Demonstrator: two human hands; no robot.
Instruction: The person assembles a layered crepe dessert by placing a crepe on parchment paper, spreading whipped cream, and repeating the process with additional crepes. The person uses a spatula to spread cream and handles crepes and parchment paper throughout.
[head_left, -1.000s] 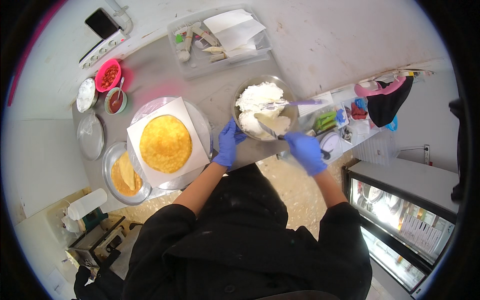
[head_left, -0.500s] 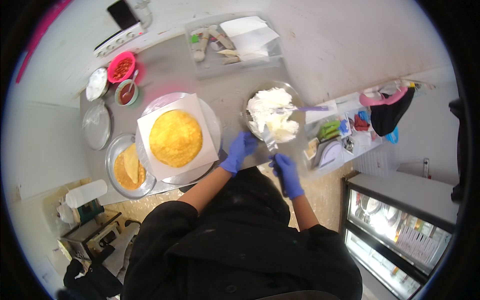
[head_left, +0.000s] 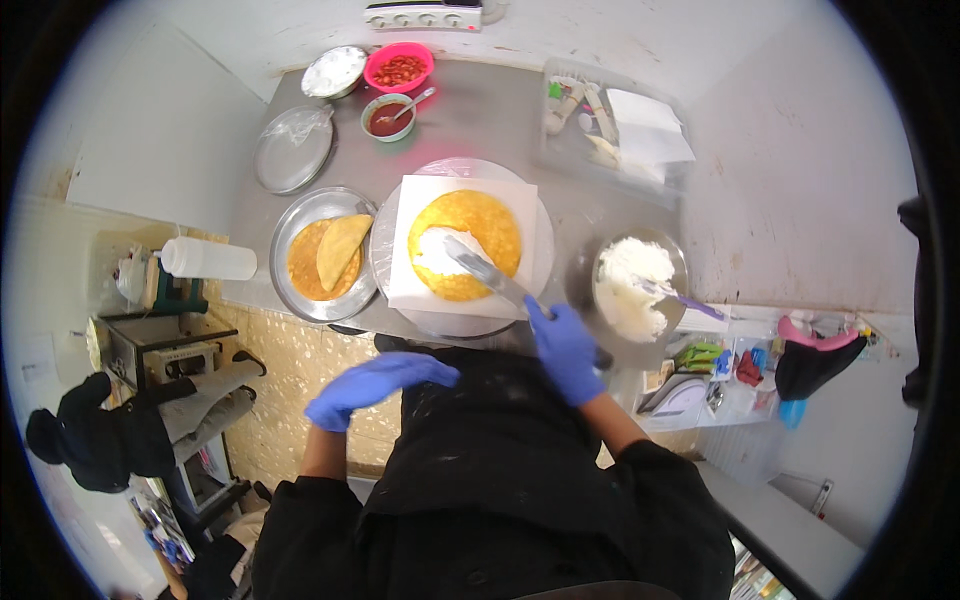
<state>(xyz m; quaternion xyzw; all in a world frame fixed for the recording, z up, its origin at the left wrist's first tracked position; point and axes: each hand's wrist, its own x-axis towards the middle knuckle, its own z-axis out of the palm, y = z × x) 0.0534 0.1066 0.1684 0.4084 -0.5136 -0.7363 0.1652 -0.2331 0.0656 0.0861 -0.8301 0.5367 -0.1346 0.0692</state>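
Note:
A round yellow cake layer [head_left: 490, 225] lies on a square white board [head_left: 522, 290] atop a round turntable [head_left: 545, 240]. White cream [head_left: 432, 250] covers part of its left side. My right hand [head_left: 565, 350], in a blue glove, grips a metal palette knife [head_left: 490, 272] whose tip rests in that cream. The knife's handle is partly hidden by the hand. My left hand [head_left: 380, 385], also gloved, hovers in front of the table edge with fingers stretched out and nothing in it.
To the right stands a metal bowl of cream [head_left: 635, 285] with a purple-handled spatula [head_left: 690, 300]. A round pan [head_left: 285, 215] on the left holds flat cake pieces. Behind are a sauce bowl [head_left: 388, 118], a pink bowl [head_left: 400, 65] of red pieces and a clear bin [head_left: 560, 150].
The palette knife has gone from the cream bowl to the cake layer, where cream now lies. My left hand has moved away from the bowl, leftward and nearer me. The view has shifted.

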